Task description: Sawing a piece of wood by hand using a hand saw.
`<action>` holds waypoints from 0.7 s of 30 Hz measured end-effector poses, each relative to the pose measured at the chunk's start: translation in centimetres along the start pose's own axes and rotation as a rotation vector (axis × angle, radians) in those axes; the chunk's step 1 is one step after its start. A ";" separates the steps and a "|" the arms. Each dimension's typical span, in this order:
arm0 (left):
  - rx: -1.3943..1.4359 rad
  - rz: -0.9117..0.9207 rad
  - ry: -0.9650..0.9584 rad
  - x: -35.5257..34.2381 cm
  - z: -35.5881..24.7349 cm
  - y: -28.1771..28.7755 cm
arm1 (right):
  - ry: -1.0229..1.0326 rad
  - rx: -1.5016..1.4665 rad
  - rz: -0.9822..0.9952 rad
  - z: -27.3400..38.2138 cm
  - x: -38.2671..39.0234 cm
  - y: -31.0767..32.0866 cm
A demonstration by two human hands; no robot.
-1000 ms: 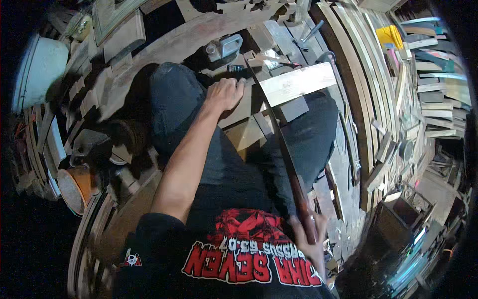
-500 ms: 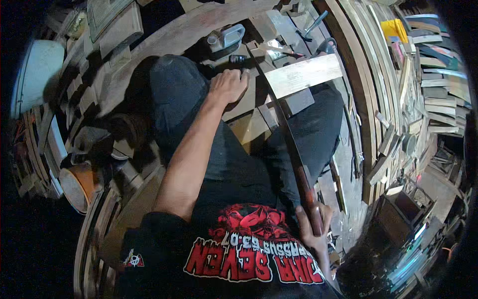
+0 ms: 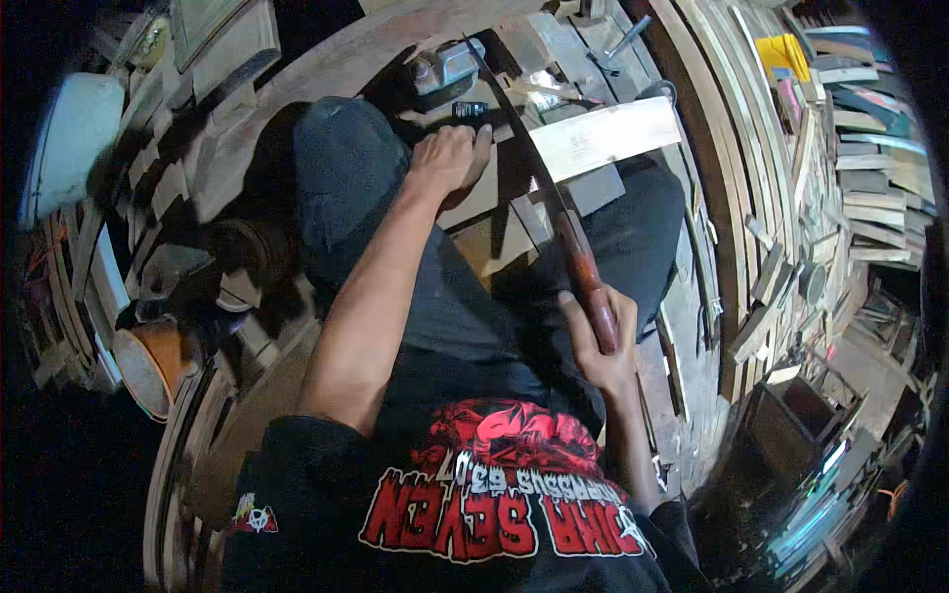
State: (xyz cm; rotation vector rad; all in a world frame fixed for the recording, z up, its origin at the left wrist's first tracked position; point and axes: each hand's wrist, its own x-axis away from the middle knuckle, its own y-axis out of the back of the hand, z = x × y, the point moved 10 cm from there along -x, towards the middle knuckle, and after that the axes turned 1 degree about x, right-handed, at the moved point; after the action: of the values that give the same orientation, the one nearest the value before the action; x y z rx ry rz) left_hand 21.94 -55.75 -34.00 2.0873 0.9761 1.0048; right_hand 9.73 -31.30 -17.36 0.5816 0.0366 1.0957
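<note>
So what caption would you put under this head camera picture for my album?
Right hand grips a saw across a pale plank; left hand steadies it.

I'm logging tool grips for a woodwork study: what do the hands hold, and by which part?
The right hand grips a long saw by its reddish wooden handle. The left hand presses down on a wood piece, apparently steadying it.

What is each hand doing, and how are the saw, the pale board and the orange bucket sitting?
Left hand: fisted, pressing down beside the board.
Right hand: gripping the saw's handle.
Long brown-handled saw: blade crossing the board.
Pale flat wooden board: lying flat.
Round orange bucket: tipped sideways.
</note>
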 end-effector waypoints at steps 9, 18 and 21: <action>-0.022 -0.027 -0.068 -0.8 2.2 -0.7 | 0.153 0.187 -0.005 -0.7 0.3 -0.6; -0.011 0.114 0.045 0.5 -0.4 0.3 | -0.028 0.144 -0.110 -3.3 2.6 1.0; 0.068 0.089 0.018 -0.4 1.5 -0.4 | 0.022 0.210 0.038 -0.4 1.5 -1.2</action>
State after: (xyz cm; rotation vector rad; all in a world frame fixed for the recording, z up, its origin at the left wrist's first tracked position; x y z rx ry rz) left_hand 22.85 -56.17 -35.28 2.1986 0.9451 1.0495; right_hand 11.31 -30.23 -17.87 0.7608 0.1623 1.1426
